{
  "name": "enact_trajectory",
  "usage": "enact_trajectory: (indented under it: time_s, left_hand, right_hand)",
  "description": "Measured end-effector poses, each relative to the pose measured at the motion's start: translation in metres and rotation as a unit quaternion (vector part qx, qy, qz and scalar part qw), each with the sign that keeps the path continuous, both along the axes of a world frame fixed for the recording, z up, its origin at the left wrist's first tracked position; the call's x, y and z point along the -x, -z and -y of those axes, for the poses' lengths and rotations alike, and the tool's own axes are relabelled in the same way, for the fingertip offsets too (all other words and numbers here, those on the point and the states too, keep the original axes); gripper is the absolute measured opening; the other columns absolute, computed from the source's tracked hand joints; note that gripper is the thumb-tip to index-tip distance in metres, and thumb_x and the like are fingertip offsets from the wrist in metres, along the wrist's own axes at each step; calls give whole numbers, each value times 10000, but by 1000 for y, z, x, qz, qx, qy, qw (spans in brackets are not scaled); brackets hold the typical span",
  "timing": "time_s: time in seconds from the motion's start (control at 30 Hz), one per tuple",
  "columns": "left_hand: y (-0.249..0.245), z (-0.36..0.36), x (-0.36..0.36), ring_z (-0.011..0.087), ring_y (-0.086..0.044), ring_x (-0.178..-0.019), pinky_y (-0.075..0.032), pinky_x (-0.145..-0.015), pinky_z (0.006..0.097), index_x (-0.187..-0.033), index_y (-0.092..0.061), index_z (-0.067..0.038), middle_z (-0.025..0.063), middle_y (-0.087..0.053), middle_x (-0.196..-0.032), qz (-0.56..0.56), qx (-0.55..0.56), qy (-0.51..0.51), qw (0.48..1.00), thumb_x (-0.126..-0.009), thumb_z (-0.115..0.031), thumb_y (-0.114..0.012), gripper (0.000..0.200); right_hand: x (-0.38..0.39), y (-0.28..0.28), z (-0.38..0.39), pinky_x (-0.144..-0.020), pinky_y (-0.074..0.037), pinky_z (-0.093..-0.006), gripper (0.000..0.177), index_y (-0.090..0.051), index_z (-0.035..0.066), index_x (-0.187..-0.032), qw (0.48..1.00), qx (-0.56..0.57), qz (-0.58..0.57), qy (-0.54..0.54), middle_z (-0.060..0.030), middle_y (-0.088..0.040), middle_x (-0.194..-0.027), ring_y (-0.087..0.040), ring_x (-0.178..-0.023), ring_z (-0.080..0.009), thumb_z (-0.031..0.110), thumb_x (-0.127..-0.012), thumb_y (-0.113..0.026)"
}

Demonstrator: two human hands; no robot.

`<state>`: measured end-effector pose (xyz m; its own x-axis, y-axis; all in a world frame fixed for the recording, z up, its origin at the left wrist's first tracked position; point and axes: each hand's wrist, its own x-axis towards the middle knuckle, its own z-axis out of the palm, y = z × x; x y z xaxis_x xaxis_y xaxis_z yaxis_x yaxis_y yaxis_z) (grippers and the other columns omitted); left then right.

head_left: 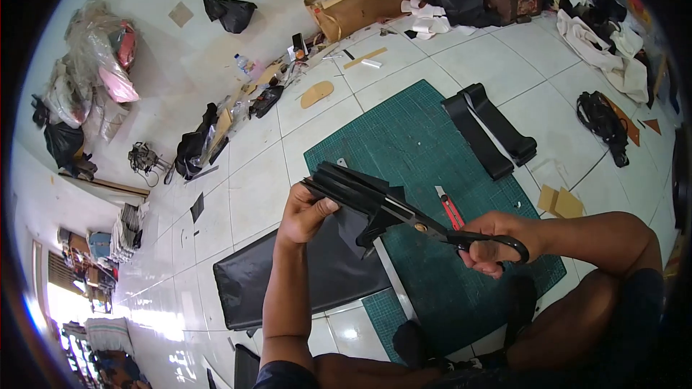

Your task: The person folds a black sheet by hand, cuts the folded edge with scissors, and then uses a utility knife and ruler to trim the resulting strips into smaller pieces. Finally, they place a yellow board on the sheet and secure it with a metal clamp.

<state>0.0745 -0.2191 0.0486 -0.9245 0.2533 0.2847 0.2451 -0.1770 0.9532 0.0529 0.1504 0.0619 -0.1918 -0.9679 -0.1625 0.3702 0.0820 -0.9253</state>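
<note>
My left hand (306, 215) is closed around a bundle of black strips (346, 184), thumb on top, held above the floor. In my right hand (497, 243) are large black-handled scissors (422, 229), with fingers through the handle loops. The scissor blades reach left to the strips, and part of them is hidden by the black material. Beneath lies a green cutting mat (461, 302). A red utility knife (450, 209) rests on it just beyond my right hand. Under my left arm is a sheet of black material (252, 277), with a metal ruler (395, 281) along its right edge.
Two folded black bands (490, 130) lie across the mat's far right edge. Brown pieces (561, 202) and a coiled black bundle (604, 126) sit on the tiles at right. A cardboard box (357, 11) and fabric scraps line the wall. My feet are at the mat's near edge.
</note>
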Motion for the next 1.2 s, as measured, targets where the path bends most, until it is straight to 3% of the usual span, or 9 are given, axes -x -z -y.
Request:
enact_trajectory:
  time_s: [0.17, 0.37, 0.57, 0.67, 0.83, 0.93, 1.2]
  left_hand:
    - [-1, -5, -2, 166, -624, -961, -468, -861, 303, -1066, -698, 38, 86, -704, -1037, 5, 4, 0, 1000, -886, -79, -702, 215]
    - [-2, -11, -1, 163, -621, -985, -463, -892, 301, -1084, -686, 46, 86, -701, -1057, 19, 12, 19, 1000, -886, -51, -692, 221]
    - [1, -4, 1, 170, -621, -1008, -456, -918, 314, -1106, -679, 41, 93, -699, -1081, 7, 15, 18, 1000, -890, -65, -686, 240]
    - [3, 3, 4, 196, -625, -1048, -454, -951, 340, -1159, -658, 21, 96, -693, -1114, 4, -17, 19, 1000, -895, -103, -686, 293]
    - [11, 25, 11, 277, -671, -1046, -542, -929, 394, -1249, -567, -9, 137, -678, -1160, 16, -176, -28, 984, -839, -135, -748, 466]
    - [11, 36, 10, 236, -617, -1116, -460, -991, 381, -1210, -619, -50, 81, -676, -1162, -4, -169, -36, 985, -889, -132, -689, 338]
    - [6, 30, 4, 244, -636, -1077, -467, -967, 376, -1175, -639, -27, 96, -683, -1142, -3, -152, 1, 988, -854, -117, -732, 347]
  right_hand:
    - [1, 1, -2, -550, -477, -254, 416, -561, 64, -912, 1000, -17, -19, 9, 13, -521, -700, -539, -582, -86, 474, -975, -574]
    - [2, -3, 11, -544, -468, -249, 484, -559, 68, -891, 999, 19, -8, 28, 11, -519, -675, -543, -572, -92, 549, -943, -577]
    - [0, -8, 8, -529, -469, -256, 554, -550, 85, -857, 990, -82, -114, 23, 26, -508, -645, -553, -567, -96, 636, -883, -596]
    - [-2, -12, 5, -564, -482, -260, 562, -548, 58, -906, 989, -69, -126, 38, 10, -518, -686, -558, -603, -97, 618, -896, -596]
    - [5, 6, -7, -688, -492, -282, 588, -521, 18, -1034, 999, 30, 9, 19, -29, -538, -802, -563, -740, -122, 598, -939, -545]
    - [2, 9, -7, -728, -489, -293, 605, -510, 20, -1071, 999, 32, 23, -33, -36, -538, -826, -563, -791, -137, 612, -947, -510]
    - [2, 8, -2, -733, -482, -297, 614, -510, 32, -1094, 997, 14, 24, -71, -35, -539, -853, -560, -802, -151, 625, -935, -498]
